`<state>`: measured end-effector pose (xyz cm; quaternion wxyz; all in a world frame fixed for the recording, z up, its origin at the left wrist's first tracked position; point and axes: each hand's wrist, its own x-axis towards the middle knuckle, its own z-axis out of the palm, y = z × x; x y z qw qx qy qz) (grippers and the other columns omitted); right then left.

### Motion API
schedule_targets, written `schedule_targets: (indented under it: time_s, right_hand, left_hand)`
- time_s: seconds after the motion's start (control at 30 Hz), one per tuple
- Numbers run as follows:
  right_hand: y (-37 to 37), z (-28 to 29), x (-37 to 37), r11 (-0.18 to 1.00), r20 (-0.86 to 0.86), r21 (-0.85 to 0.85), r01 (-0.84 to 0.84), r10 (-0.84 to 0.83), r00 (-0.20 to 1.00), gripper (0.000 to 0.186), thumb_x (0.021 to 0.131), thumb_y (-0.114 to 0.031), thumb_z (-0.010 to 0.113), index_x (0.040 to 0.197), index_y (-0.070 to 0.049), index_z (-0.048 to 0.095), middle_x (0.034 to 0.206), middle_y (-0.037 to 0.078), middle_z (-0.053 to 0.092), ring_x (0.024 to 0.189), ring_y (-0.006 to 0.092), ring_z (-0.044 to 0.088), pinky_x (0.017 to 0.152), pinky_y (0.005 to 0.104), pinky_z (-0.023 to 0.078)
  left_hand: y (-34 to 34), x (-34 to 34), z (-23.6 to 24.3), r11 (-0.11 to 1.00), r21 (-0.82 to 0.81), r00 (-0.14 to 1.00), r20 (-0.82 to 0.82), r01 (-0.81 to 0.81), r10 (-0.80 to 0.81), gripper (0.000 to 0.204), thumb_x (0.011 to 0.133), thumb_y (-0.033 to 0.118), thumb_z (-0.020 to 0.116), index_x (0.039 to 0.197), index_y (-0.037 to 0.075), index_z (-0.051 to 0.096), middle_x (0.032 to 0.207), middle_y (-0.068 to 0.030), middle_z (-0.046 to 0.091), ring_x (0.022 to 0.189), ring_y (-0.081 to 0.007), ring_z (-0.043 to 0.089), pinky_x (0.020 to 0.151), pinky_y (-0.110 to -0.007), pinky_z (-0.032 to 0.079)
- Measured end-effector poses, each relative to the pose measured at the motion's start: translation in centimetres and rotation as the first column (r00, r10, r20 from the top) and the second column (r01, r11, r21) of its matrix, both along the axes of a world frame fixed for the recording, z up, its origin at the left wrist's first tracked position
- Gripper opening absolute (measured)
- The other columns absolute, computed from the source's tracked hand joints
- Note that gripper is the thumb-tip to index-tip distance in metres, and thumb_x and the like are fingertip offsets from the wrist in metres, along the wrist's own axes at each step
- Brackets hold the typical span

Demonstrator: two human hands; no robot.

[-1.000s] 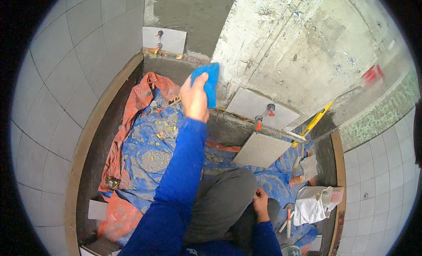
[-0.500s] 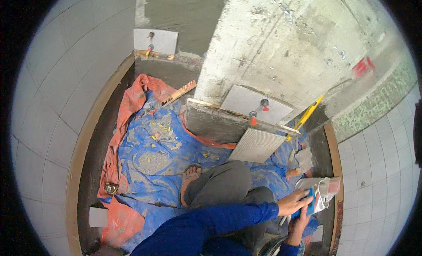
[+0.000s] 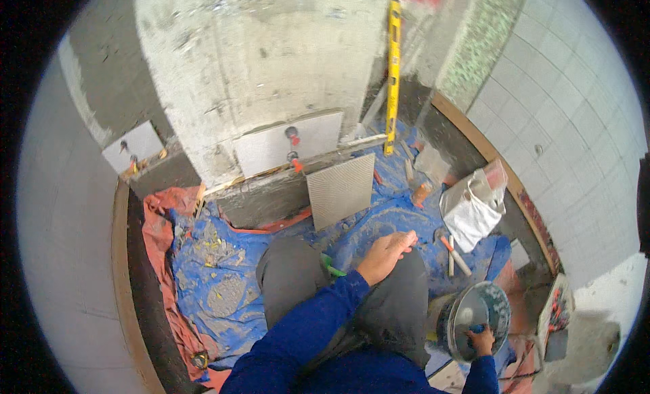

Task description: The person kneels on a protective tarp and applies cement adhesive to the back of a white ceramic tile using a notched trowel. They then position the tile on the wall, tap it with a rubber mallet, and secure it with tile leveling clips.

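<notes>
My right hand (image 3: 482,341) reaches into a round bucket (image 3: 502,306) at the lower right, with its fingers closed around a blue sponge (image 3: 476,328). The bucket seems to hold greyish water. My left hand (image 3: 384,257) hovers over or rests on my right knee (image 3: 406,286); I cannot tell which. Its fingers stretch toward the right, loosely bent, with nothing visible in them. Ahead of my knees, a tile (image 3: 342,191) with a ridged back leans against the low wall.
A white bag (image 3: 467,214) stands at the right beside tools with pale handles (image 3: 459,257). A yellow spirit level (image 3: 393,76) leans upright in the far corner. Blue tarp (image 3: 359,225) covers the floor. White tiles with red-tipped fittings sit on the low ledge (image 3: 264,191).
My hands have parted: the right has carried the sponge from beside the white bag down into the bucket, while the left has come back over my knee. The view has swung to the right.
</notes>
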<state>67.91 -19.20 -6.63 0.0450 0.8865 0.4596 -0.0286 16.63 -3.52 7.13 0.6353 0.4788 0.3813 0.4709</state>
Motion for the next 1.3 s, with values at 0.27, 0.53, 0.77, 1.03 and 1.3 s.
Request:
schedule_targets:
  time_s: [0.27, 0.53, 0.77, 1.03, 1.3]
  right_hand:
    - [3.3, -11.3, 7.4, 0.994, -0.421, -0.06, -0.089, 0.056, 0.906, 0.047, 0.085, -0.047, 0.076, 0.11, -0.007, 0.079, 0.114, 0.019, 0.076, 0.114, 0.0345, 0.071, 0.101, 0.0446, 0.053]
    - [4.9, -14.4, 6.2, 0.98, -0.282, 0.182, 0.079, -0.025, 0.959, 0.033, 0.094, -0.03, 0.067, 0.102, 0.001, 0.076, 0.11, 0.024, 0.075, 0.097, 0.0385, 0.074, 0.081, 0.0465, 0.057]
    - [5.2, -0.4, 0.8, 0.5, -0.898, 0.438, 0.747, 0.202, 0.392, 0.031, 0.102, -0.027, 0.062, 0.096, 0.003, 0.071, 0.098, 0.009, 0.074, 0.083, 0.0255, 0.069, 0.073, 0.0393, 0.054]
    - [3.8, 4.4, -7.9, 0.502, -0.431, 0.847, 0.177, 0.451, 0.781, 0.047, 0.11, -0.037, 0.05, 0.13, 0.004, 0.063, 0.131, 0.017, 0.064, 0.121, 0.0288, 0.061, 0.106, 0.0408, 0.044]
    - [-0.9, 1.7, -6.9, 0.83, -0.512, 0.5, 0.249, 0.05, 0.858, 0.049, 0.11, -0.03, 0.05, 0.147, 0.001, 0.053, 0.15, 0.022, 0.054, 0.132, 0.0372, 0.057, 0.105, 0.0439, 0.049]
  left_hand:
    - [0.2, 11.4, -2.1, 0.955, -0.049, 0.956, 0.012, 0.292, -0.292, 0.061, 0.109, 0.052, 0.046, 0.132, -0.001, 0.065, 0.126, -0.0108, 0.071, 0.112, -0.021, 0.066, 0.097, -0.035, 0.053]
    - [-1.2, 24.1, -5.1, 0.813, -0.057, 0.808, -0.089, 0.579, -0.582, 0.079, 0.103, 0.071, 0.041, 0.126, 0.001, 0.067, 0.117, -0.0113, 0.07, 0.105, -0.0249, 0.065, 0.095, -0.037, 0.052]
    - [-1.1, 32.0, -8.7, 0.868, 0.001, 0.827, -0.303, 0.497, -0.474, 0.063, 0.107, 0.059, 0.041, 0.115, 0.003, 0.068, 0.108, -0.0194, 0.07, 0.105, -0.0373, 0.065, 0.092, -0.045, 0.048]
    - [-5.2, 37.7, -8.1, 0.598, -0.653, 0.881, 0.279, 0.465, -0.381, 0.055, 0.108, 0.053, 0.044, 0.116, 0.002, 0.064, 0.104, -0.0113, 0.066, 0.096, -0.0269, 0.06, 0.089, -0.043, 0.048]
    - [-3.2, 36.4, -6.5, 0.724, -0.23, 0.753, 0.063, 0.65, -0.655, 0.054, 0.105, 0.05, 0.052, 0.127, 0.0, 0.059, 0.118, -0.0125, 0.066, 0.108, -0.0266, 0.062, 0.094, -0.043, 0.049]
